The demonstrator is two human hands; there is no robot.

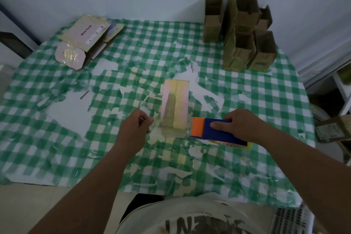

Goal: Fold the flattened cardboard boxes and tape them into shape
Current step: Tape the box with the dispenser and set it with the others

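Folded cardboard box (175,106) stands at table centre on green-checked tablecloth (247,91), taped seam facing up. R hand (241,126) grips blue-orange tape dispenser (214,132), orange end touching box's near-right corner. L hand (135,129) just left of box, fingers curled, seems to pinch thin tape end; can't tell for sure. Flattened boxes (85,34) far left. Finished box stack (245,30) far right.

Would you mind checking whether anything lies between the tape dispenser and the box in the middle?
Nothing visible does: the dispenser, gripped by the right hand, has its orange end right beside the box.
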